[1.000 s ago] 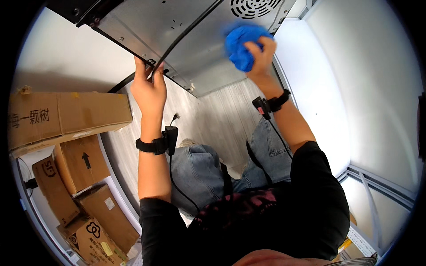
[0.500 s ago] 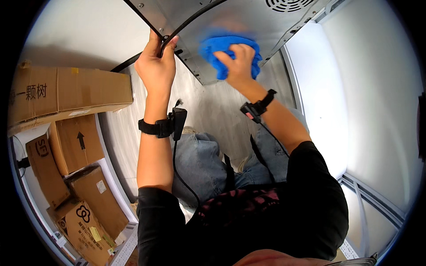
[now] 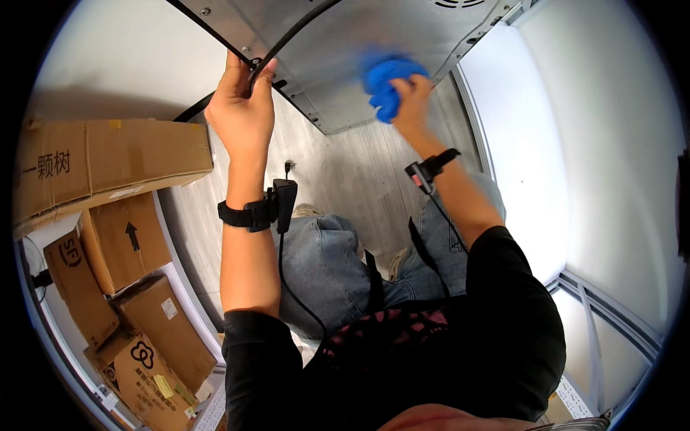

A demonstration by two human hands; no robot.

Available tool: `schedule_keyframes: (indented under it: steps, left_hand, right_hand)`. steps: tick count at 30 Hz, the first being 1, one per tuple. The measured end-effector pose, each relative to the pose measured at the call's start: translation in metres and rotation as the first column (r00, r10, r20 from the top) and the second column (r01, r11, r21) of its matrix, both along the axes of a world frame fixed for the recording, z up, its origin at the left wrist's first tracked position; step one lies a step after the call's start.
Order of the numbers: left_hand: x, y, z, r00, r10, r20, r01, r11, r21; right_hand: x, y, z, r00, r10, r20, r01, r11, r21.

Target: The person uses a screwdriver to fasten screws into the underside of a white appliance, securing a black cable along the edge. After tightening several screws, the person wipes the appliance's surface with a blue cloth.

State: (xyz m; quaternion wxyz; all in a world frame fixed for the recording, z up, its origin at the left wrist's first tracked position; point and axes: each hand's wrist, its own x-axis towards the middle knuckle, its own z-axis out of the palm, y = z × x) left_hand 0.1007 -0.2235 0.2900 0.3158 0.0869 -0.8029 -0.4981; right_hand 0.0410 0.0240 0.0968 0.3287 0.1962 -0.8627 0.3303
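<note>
A large grey metal casing [image 3: 345, 65] with screws and vent slots stands tilted in front of me. My left hand [image 3: 241, 108] grips its left edge, fingers behind it and thumb in front, beside a black cable [image 3: 298, 27] that runs over the panel. Bunched in my right hand [image 3: 415, 108] is a blue cloth [image 3: 388, 75], held against or just off the lower right of the panel. Motion smears the cloth, so its contact is hard to tell. Both wrists carry a black strap with a small device.
Several brown cardboard boxes [image 3: 144, 154] are stacked on a rack at the left. A bright white panel [image 3: 514, 144] with a metal frame rises at the right. Below the casing lies a grey wood-look floor [image 3: 338, 169], with a small dark plug-like piece [image 3: 290, 165] seen over it.
My right hand has moved right with the blue cloth, which looks more bunched up. The casing and my left hand appear shifted slightly left and up, the left grip unchanged.
</note>
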Motion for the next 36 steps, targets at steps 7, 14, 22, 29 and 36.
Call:
schedule_keyframes:
  steps: [7, 14, 22, 29, 36]
  left_hand:
    - [0.000, -0.008, -0.004, 0.998, -0.050, -0.027, 0.052, 0.995, 0.088]
    - [0.000, -0.009, -0.007, 0.997, -0.055, -0.055, 0.059, 0.996, 0.068]
    - [-0.001, -0.006, -0.008, 0.999, -0.014, -0.049, 0.018, 0.997, 0.081]
    - [0.000, -0.004, -0.003, 0.999, -0.036, -0.035, 0.039, 0.996, 0.077]
    - [0.000, -0.004, -0.005, 0.996, -0.066, -0.056, 0.071, 0.992, 0.103]
  right_hand:
    - [-0.008, 0.031, 0.010, 0.976, -0.174, -0.133, 0.163, 0.983, -0.089]
    - [0.041, -0.075, -0.028, 0.959, 0.078, 0.272, -0.024, 0.980, -0.197]
    - [0.060, -0.115, -0.048, 0.922, 0.203, 0.329, -0.140, 0.969, -0.204]
    - [0.014, 0.010, -0.073, 0.949, -0.143, 0.281, 0.187, 0.973, -0.138]
    - [0.004, 0.021, -0.086, 0.925, -0.339, 0.172, 0.356, 0.931, -0.081]
